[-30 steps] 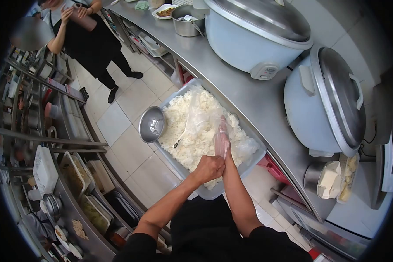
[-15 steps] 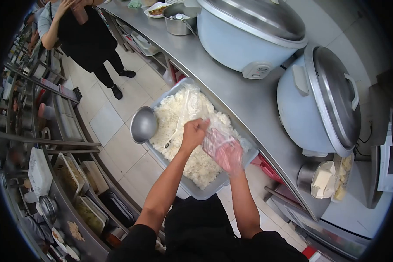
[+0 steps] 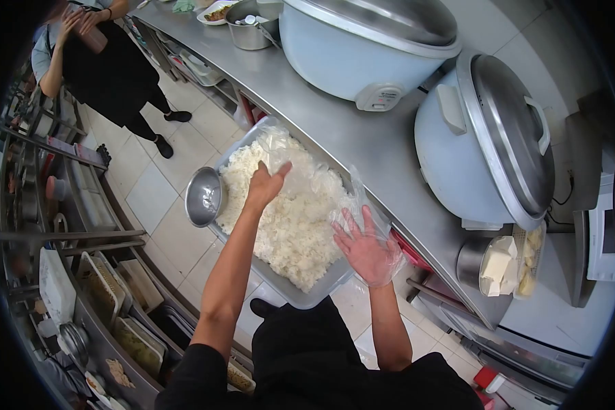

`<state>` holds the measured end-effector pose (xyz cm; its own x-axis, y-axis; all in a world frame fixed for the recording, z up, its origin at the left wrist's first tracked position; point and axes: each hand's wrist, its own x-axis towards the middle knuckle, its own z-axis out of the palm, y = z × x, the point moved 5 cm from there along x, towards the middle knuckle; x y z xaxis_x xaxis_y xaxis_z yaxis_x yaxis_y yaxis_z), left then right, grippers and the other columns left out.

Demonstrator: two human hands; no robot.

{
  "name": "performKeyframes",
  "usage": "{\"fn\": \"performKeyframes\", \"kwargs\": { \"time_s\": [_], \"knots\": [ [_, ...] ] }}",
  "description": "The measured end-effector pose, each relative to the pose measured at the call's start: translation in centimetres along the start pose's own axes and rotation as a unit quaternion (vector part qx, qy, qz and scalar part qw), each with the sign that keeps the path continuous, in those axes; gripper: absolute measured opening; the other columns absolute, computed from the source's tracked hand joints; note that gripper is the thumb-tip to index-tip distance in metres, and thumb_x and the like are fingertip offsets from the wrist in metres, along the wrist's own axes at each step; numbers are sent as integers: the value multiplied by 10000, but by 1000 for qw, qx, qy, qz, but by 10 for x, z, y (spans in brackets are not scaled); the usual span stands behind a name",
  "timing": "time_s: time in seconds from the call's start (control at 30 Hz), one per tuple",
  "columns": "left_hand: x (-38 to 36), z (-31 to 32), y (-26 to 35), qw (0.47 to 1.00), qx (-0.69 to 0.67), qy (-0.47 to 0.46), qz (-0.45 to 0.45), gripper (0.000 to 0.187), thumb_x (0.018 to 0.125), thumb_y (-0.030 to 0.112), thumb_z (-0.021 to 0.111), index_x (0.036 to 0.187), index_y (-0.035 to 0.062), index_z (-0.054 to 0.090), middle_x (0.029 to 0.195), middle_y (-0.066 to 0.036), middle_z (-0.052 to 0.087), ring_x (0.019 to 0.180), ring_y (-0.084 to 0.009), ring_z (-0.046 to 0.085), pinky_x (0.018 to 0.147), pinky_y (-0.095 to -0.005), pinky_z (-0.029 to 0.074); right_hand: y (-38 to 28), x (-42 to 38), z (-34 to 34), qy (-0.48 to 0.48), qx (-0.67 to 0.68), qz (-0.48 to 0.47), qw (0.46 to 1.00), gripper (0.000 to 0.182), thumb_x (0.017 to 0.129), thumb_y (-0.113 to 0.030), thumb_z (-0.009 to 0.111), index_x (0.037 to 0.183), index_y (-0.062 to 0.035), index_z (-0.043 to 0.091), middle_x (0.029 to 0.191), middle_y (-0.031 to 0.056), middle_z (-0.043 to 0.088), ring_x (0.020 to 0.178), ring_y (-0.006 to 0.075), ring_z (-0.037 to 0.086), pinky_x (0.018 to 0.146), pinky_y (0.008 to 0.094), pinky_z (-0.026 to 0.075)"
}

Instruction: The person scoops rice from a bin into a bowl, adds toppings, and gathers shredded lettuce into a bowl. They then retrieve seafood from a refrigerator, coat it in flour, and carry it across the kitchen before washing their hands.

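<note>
A grey plastic tub (image 3: 297,298) full of cooked white rice (image 3: 287,236) is in front of me. My left hand (image 3: 266,186), bare, hovers over the rice with thumb and finger apart. Crumpled clear plastic (image 3: 277,139) lies over the rice just beyond its fingertips. My right hand (image 3: 370,251) is inside a clear plastic glove (image 3: 388,263), fingers spread, at the tub's right edge. The glove's loose tips stick out past those fingers. A steel bowl (image 3: 203,197) sits tilted at the tub's left rim.
Two large rice cookers (image 3: 369,58) with steel lids stand on the steel counter (image 3: 280,85). A steel pot (image 3: 249,31) is farther back, and pale blocks (image 3: 500,266) sit in a container at right. A person in black (image 3: 113,75) stands on the tiled floor. Shelves with trays (image 3: 106,287) line the left.
My left hand has let go of the glove on my right hand and moved left over the rice. My right hand's fingers have spread. The view has shifted slightly.
</note>
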<state>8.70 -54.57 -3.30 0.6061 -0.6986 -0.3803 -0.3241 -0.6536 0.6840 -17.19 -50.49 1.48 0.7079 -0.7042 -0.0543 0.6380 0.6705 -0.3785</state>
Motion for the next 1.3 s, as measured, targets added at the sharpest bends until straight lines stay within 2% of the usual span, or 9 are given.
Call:
{"fn": "performKeyframes", "kwargs": {
  "time_s": [0.1, 0.3, 0.47, 0.53, 0.73, 1.07, 1.13, 1.23, 1.3],
  "knots": [
    [-53, -26, 17, 976, 6, 78, 201, 668, 776, 413, 599, 1187, -88, 439, 1118, -287, 512, 1043, -368, 514, 893, -376, 402, 0, 3, 10, 8, 76, -23, 997, 765, 759, -455, 513, 1405, -252, 157, 1463, 106, 77, 1329, 329, 125, 1082, 404, 120],
    [-144, 41, -29, 895, -326, -289, -96, 480, 790, 435, 613, 1018, 18, 548, 889, -68, 574, 699, -171, 595, 533, -262, 432, 27, 21, 13, 67, 173, -11, 983, 702, 761, -284, 495, 1387, -154, 206, 1444, 140, 140, 1324, 338, 145, 1080, 414, 171],
    [-122, 43, -50, 843, -526, -112, -3, 254, 897, 208, 518, 843, -30, 590, 663, -51, 572, 560, -118, 552, 498, -231, 427, 41, 22, -16, 164, 183, -41, 968, 621, 777, -133, 425, 1356, -28, 227, 1407, 168, 233, 1308, 315, 219, 1075, 379, 205],
    [-133, 35, -38, 843, -530, -94, 11, 240, 897, 195, 516, 844, -27, 591, 660, -54, 571, 538, -106, 540, 480, -224, 423, 36, 27, -26, 194, -74, -110, 972, 542, 824, -123, 385, 1336, -2, 256, 1373, 173, 299, 1282, 294, 282, 1065, 361, 229],
    [-141, 10, -25, 837, -545, -34, 34, 237, 891, 199, 528, 844, -28, 578, 673, -66, 575, 525, -114, 539, 471, -233, 432, 59, 32, -33, 304, -147, -64, 939, 521, 889, -250, 440, 1314, 11, 292, 1297, 176, 409, 1203, 274, 391, 1039, 362, 270],
    [-157, -10, -36, 885, -457, 24, 90, 236, 834, 138, 590, 992, -19, 509, 850, -90, 553, 618, -120, 555, 519, -229, 444, 83, 42, -16, 254, -452, -94, 850, 442, 878, -115, 525, 1282, -61, 356, 1209, 131, 462, 1068, 230, 486, 923, 356, 393],
    [-174, -18, -45, 943, -301, 52, 132, 479, 734, 124, 671, 1103, -3, 393, 1025, -106, 473, 736, -147, 552, 557, -245, 453, 95, 39, -42, 358, -314, -22, 879, 479, 896, -358, 488, 1229, -32, 380, 1179, 156, 470, 1058, 256, 488, 878, 388, 431],
    [-193, -1, -52, 981, -143, -39, 125, 397, 730, 156, 674, 1007, -4, 439, 949, -99, 494, 715, -174, 551, 558, -291, 460, 116, 40, -36, 317, -31, 173, 932, 691, 850, -599, 365, 1197, -1, 379, 1181, 189, 461, 1062, 294, 490, 863, 406, 445],
    [-187, 1, -49, 981, -137, -5, 140, 291, 761, 179, 637, 927, -7, 486, 831, -109, 527, 674, -229, 569, 551, -340, 459, 124, 38, -25, 310, -66, 181, 931, 862, 787, -722, 242, 1198, 26, 365, 1174, 210, 462, 1059, 326, 491, 887, 417, 430]
  ]
}}
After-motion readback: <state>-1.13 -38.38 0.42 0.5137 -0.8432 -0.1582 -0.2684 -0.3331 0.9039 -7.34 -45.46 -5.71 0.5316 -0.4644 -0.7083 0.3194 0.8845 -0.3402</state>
